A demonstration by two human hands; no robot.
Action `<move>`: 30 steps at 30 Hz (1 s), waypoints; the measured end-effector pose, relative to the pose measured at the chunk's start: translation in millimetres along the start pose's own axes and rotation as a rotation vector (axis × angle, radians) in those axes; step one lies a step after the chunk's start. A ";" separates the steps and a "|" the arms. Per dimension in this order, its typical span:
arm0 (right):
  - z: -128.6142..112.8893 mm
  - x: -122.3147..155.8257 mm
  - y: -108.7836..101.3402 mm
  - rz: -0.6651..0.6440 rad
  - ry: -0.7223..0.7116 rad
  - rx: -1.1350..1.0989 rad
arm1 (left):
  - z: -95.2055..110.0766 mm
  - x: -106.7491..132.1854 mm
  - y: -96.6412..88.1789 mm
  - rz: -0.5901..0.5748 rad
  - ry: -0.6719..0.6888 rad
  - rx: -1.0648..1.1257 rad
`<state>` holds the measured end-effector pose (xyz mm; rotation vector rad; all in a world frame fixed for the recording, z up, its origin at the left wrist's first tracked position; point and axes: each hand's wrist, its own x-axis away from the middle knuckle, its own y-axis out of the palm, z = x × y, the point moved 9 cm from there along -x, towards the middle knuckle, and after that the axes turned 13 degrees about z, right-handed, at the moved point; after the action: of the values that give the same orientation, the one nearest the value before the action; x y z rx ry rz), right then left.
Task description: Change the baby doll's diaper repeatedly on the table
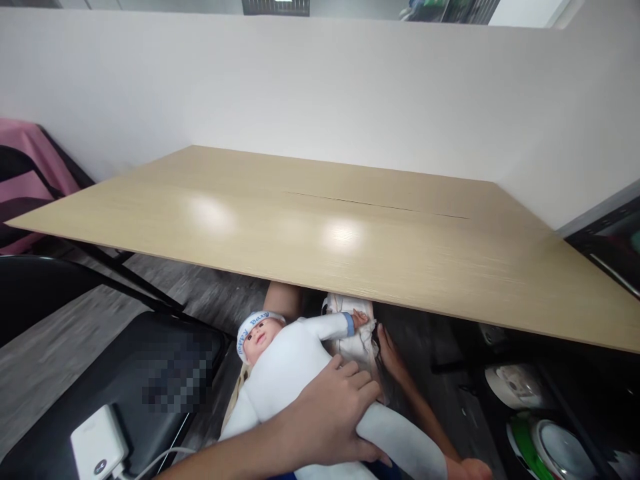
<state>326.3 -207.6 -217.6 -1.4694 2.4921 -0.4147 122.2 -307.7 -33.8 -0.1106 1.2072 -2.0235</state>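
A baby doll (290, 360) in a white outfit and a cap lettered "Happy Baby" lies tilted across my lap, its head to the left. My left hand (335, 407) is closed around the top of the doll's leg, fingers over its hip. Beyond the doll's outstretched arm, partly under the table, is a white ruffled thing that looks like a diaper (350, 347). Beside its right edge is my right hand (393, 353), with its visible fingers stretched out. Some of those fingers are hidden, and no grip on the diaper shows.
A wooden table (300, 227) spans the view above my lap, its front edge over my knees. At left stands a black chair (145, 360) with a white power bank (100, 443) and its cable. Rounded white and green items (545, 440) sit low at right.
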 end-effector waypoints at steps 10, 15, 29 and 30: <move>-153.8 63.0 -24.8 -0.128 -0.726 0.357 | -0.8 3.6 -2.2 0.030 0.014 0.025; -197.4 72.0 56.9 -0.529 -0.870 0.488 | 8.4 6.4 -13.0 0.057 0.038 0.075; -295.4 143.6 73.2 -0.683 -1.209 0.567 | -102.0 263.1 -48.9 1.018 -0.883 0.217; -305.5 149.5 61.8 -0.659 -1.215 0.506 | -107.3 267.4 -39.6 0.956 -0.912 0.255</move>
<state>104.9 -270.7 40.3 -1.5570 0.8837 -0.1282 -134.8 -393.2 -139.8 -0.2403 0.2832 -1.0279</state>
